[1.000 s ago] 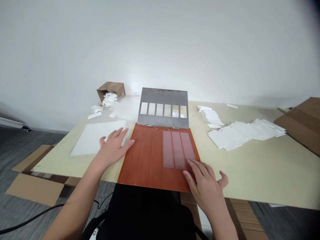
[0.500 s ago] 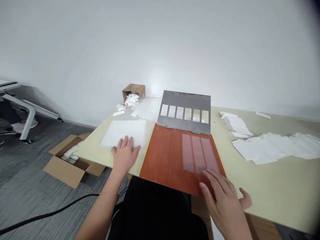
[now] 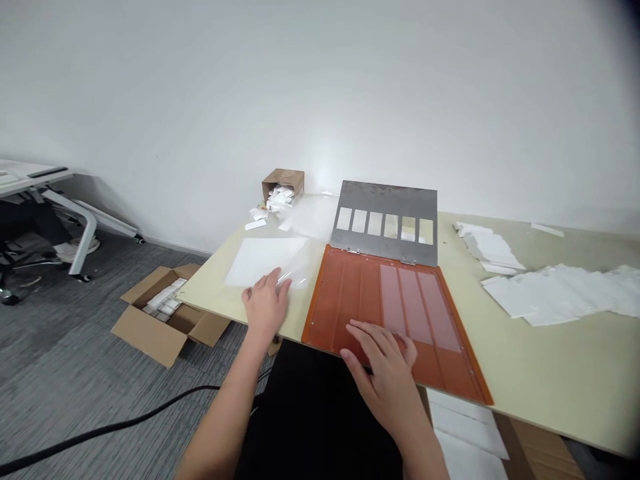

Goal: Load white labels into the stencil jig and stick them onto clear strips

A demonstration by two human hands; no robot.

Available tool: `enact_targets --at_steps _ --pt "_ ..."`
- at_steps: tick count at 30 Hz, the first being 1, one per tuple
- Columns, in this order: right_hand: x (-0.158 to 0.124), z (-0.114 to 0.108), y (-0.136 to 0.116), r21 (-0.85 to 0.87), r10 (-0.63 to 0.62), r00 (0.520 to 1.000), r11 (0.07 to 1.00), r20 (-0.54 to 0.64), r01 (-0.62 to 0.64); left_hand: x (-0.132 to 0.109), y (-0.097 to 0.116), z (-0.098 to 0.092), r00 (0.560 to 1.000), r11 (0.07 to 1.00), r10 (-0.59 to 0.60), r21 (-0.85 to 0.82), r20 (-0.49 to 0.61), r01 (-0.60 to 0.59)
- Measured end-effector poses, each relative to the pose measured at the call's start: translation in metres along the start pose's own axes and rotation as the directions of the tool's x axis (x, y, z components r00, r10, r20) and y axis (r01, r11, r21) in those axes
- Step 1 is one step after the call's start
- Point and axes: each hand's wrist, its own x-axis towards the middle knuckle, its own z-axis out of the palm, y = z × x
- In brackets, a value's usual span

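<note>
My left hand point(image 3: 267, 303) is at the near edge of a stack of translucent sheets point(image 3: 260, 257) on the left of the table. Its thumb and fingers are closed on the corner of a clear plastic film point(image 3: 296, 268), which bends up and catches the light. My right hand point(image 3: 385, 357) hovers over the near edge of an orange hinged board point(image 3: 357, 287), fingers apart and holding nothing. Several pale clear strips point(image 3: 397, 300) lie side by side in the right half of the board. Its grey metal lid point(image 3: 387, 197), with a row of rectangular windows, is open at the back.
A small cardboard box point(image 3: 283, 177) with white pieces stands at the back left. White packets point(image 3: 560, 290) and a stack of white cards point(image 3: 493, 250) lie on the right. An open carton point(image 3: 150, 337) is on the floor, left of the table point(image 3: 540, 373).
My right hand has moved left across the orange board, off the strips. My left hand has gone from lying on the sheets to pinching the film's corner, which has lifted. The view has shifted left.
</note>
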Motion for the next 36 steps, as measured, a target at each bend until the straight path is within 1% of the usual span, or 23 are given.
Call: enact_targets --at_steps 2,4,6,9,11,13,15,16,18,20,21,22,23,24,26,28,30,31,32,33,34,36 --pt "0.013 0.007 -0.010 0.129 0.035 0.999 0.991 0.022 -0.038 -0.002 0.000 -0.007 1.000 0.998 -0.019 -0.062 -0.022 0.017" --pt "0.029 0.015 -0.020 0.295 0.100 0.994 0.950 0.038 -0.107 -0.007 0.001 -0.013 0.998 0.990 -0.034 -0.135 -0.044 0.028" --pt "0.046 0.024 -0.032 0.466 0.194 0.979 0.861 0.068 -0.203 -0.012 0.002 -0.017 0.997 0.964 -0.045 -0.264 -0.068 0.026" --pt "0.065 0.035 -0.051 0.654 0.302 0.943 0.687 0.141 -0.317 -0.019 0.005 -0.018 0.993 0.880 -0.074 -0.475 -0.087 0.024" --pt "0.070 0.039 -0.061 0.728 0.341 0.925 0.590 0.168 -0.350 -0.023 0.007 -0.016 0.993 0.839 -0.094 -0.543 -0.077 0.038" --pt "0.070 0.041 -0.068 0.770 0.381 0.908 0.521 0.176 -0.368 -0.025 0.009 -0.014 0.992 0.827 -0.108 -0.560 -0.071 0.050" --pt "0.068 0.041 -0.070 0.786 0.428 0.888 0.485 0.170 -0.384 -0.029 0.011 -0.013 0.989 0.838 -0.096 -0.545 -0.109 0.022" --pt "0.067 0.041 -0.070 0.787 0.455 0.876 0.478 0.160 -0.391 -0.032 0.012 -0.013 0.986 0.852 -0.073 -0.523 -0.147 -0.015" --pt "0.065 0.041 -0.069 0.783 0.506 0.852 0.472 0.136 -0.405 -0.039 0.015 -0.014 0.973 0.880 0.015 -0.460 -0.230 -0.122" --pt "0.062 0.042 -0.067 0.778 0.553 0.826 0.470 0.109 -0.417 -0.048 0.020 -0.016 0.955 0.878 0.116 -0.422 -0.272 -0.227" --pt "0.061 0.043 -0.066 0.775 0.573 0.814 0.472 0.093 -0.420 -0.053 0.022 -0.017 0.951 0.862 0.155 -0.433 -0.267 -0.262" --pt "0.059 0.045 -0.066 0.773 0.584 0.808 0.476 0.079 -0.420 -0.057 0.025 -0.019 0.954 0.838 0.185 -0.470 -0.236 -0.279" --pt "0.057 0.046 -0.066 0.773 0.587 0.807 0.481 0.065 -0.413 -0.060 0.028 -0.019 0.961 0.806 0.208 -0.524 -0.182 -0.273" --pt "0.055 0.047 -0.066 0.774 0.583 0.811 0.490 0.050 -0.400 -0.063 0.031 -0.019 0.969 0.772 0.216 -0.587 -0.120 -0.245" --pt "0.052 0.050 -0.066 0.763 0.555 0.832 0.541 -0.008 -0.354 -0.066 0.035 -0.018 0.982 0.691 0.187 -0.709 -0.009 -0.138" --pt "0.049 0.052 -0.066 0.721 0.506 0.855 0.634 -0.115 -0.278 -0.067 0.038 -0.014 0.992 0.588 0.104 -0.809 0.071 -0.004" --pt "0.047 0.054 -0.066 0.665 0.444 0.867 0.721 -0.227 -0.195 -0.066 0.040 -0.009 0.990 0.475 0.017 -0.873 0.137 0.113" --pt "0.047 0.054 -0.066 0.644 0.416 0.870 0.747 -0.264 -0.162 -0.065 0.041 -0.007 0.986 0.433 -0.012 -0.888 0.164 0.153" --pt "0.046 0.055 -0.066 0.630 0.397 0.872 0.763 -0.286 -0.141 -0.065 0.041 -0.006 0.982 0.412 -0.032 -0.893 0.184 0.180" --pt "0.046 0.057 -0.066 0.619 0.386 0.873 0.774 -0.297 -0.131 -0.065 0.043 -0.006 0.980 0.415 -0.046 -0.889 0.191 0.193" --pt "0.045 0.058 -0.066 0.611 0.384 0.872 0.781 -0.304 -0.130 -0.065 0.044 -0.007 0.981 0.443 -0.054 -0.876 0.186 0.190" --pt "0.045 0.060 -0.068 0.610 0.392 0.865 0.781 -0.314 -0.132 -0.065 0.048 -0.011 0.990 0.563 -0.042 -0.816 0.133 0.134"
